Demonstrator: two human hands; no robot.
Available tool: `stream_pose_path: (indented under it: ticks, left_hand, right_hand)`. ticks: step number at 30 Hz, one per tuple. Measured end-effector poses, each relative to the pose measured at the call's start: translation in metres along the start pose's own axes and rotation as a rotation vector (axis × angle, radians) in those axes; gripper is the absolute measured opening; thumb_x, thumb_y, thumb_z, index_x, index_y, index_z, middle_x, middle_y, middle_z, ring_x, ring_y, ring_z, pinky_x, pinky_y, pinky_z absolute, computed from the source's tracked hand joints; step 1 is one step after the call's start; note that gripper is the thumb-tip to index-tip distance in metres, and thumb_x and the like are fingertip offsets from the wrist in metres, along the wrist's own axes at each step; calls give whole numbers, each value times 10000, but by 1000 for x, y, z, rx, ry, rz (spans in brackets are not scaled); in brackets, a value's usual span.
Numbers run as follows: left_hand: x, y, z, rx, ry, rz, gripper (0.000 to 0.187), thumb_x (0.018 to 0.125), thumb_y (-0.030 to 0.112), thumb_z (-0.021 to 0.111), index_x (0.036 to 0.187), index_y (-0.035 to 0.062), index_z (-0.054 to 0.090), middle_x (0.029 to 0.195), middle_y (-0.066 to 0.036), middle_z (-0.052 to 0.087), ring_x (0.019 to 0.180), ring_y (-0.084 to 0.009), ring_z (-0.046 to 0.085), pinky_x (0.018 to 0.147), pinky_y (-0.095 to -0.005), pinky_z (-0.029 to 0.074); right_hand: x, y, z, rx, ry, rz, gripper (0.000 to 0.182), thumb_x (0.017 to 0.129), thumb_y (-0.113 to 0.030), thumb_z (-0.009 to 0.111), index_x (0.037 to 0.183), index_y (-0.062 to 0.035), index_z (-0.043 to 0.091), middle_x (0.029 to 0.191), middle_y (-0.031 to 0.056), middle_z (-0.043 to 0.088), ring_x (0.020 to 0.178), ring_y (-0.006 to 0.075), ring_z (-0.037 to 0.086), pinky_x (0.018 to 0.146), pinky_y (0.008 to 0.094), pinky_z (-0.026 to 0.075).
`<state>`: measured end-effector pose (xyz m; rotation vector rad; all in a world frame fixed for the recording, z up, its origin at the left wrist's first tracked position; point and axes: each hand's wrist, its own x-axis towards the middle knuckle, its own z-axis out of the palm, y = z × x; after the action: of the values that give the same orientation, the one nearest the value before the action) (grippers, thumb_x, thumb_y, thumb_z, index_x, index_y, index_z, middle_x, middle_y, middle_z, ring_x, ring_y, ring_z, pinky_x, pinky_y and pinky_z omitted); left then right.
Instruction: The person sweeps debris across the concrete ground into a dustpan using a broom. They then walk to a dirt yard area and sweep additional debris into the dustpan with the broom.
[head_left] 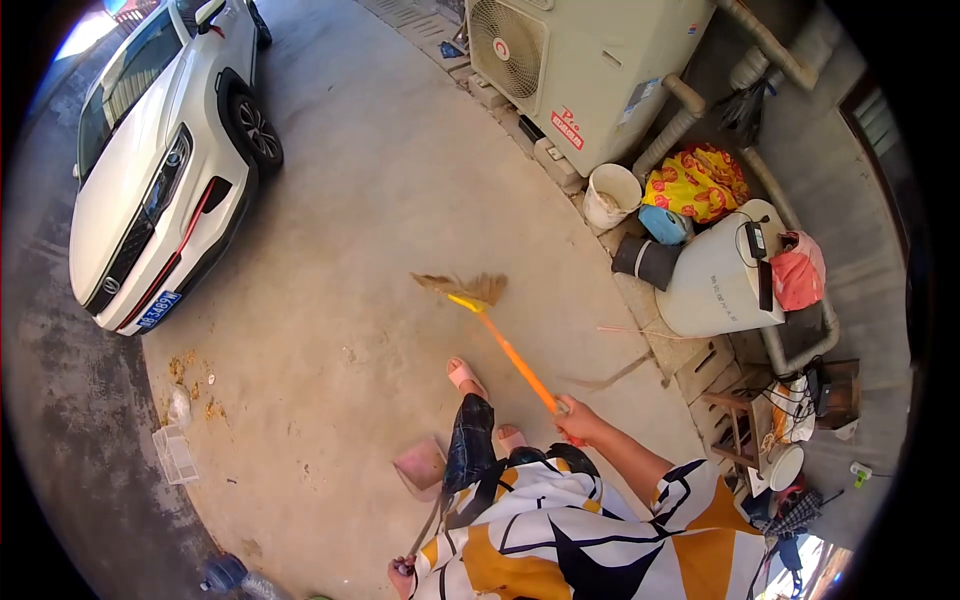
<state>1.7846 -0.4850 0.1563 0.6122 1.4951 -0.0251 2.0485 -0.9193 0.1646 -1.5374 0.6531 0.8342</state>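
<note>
My right hand (576, 418) is wrapped round the orange handle of a broom (515, 360), which slants away in front of me. Its brown bristles (485, 288) spread on the concrete floor beyond my feet, below a yellow collar. Low in the view, my left hand (402, 572) is closed round the thin handle of a pink dustpan (420, 468). The pan is down by the floor, to the left of my legs. Part of its handle is hidden by my patterned shirt.
A white car (170, 190) is parked at upper left. Scattered debris (212, 408) and a clear plastic basket (176, 455) lie on the left. Along the right wall stand an outdoor air unit (590, 70), a white bucket (611, 196), a large white container (712, 285) and a wooden stool (735, 425).
</note>
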Motion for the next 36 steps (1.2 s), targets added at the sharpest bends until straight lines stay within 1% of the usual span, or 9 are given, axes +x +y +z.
stream_pose_path:
  ticks: [9,11,13,16,21,24,29,32,36]
  left_hand:
    - [35,100,112,111,-7,22,277,692,235,481,690,-37,430,563,-73,458,491,-148,433,510,-255,397]
    - [35,130,137,154,-6,42,277,692,235,481,692,-38,431,563,-72,458,491,-148,433,510,-255,396]
    - [38,150,165,193,-10,43,277,692,234,482,694,-38,432,563,-71,458,491,-148,433,509,-254,396]
    - [46,168,199,206,-16,21,277,692,234,482,697,-39,434,563,-70,459,491,-149,433,508,-253,395]
    - [63,192,233,225,-47,6,278,692,233,483,701,-41,437,563,-68,459,491,-150,434,507,-251,394]
    - [74,196,246,217,-52,-4,278,692,233,484,704,-42,438,563,-67,459,490,-150,434,506,-250,394]
    - [80,193,263,190,-38,-24,279,692,232,485,709,-43,441,563,-66,460,490,-151,434,504,-248,393]
    - [78,185,273,172,-20,-18,280,692,231,485,712,-44,443,563,-65,460,490,-152,434,504,-247,392]
    - [70,162,285,96,17,14,281,692,231,486,715,-46,445,563,-63,460,490,-153,434,503,-245,391]
  right_hand:
    - [182,-63,-124,587,437,212,269,745,-26,404,1008,-75,378,538,83,444,360,131,398,282,274,297]
    - [217,-74,-118,471,353,318,255,733,-14,403,982,-63,381,535,102,447,367,140,411,278,276,296]
    - [199,-90,-41,246,350,275,262,720,-10,398,978,-52,381,538,115,454,350,155,406,274,288,301]
    - [174,-106,48,44,37,268,376,719,-23,421,1088,-62,358,556,103,461,360,145,417,280,268,334]
    - [167,-157,58,586,-251,437,346,762,-133,514,1092,-125,411,646,51,486,450,91,446,344,209,359]
    - [130,-202,34,640,-262,396,354,763,-160,527,1104,-152,430,673,49,488,473,76,442,371,197,362]
    - [114,-216,-27,650,-185,250,480,765,-142,517,1211,-114,341,693,52,479,485,102,455,371,218,366]
    - [121,-242,-60,536,81,183,467,756,-122,501,1198,-131,347,675,54,465,478,111,442,366,236,355]
    - [207,-259,-128,637,321,204,210,750,-108,467,954,-128,423,632,39,430,459,106,410,365,243,346]
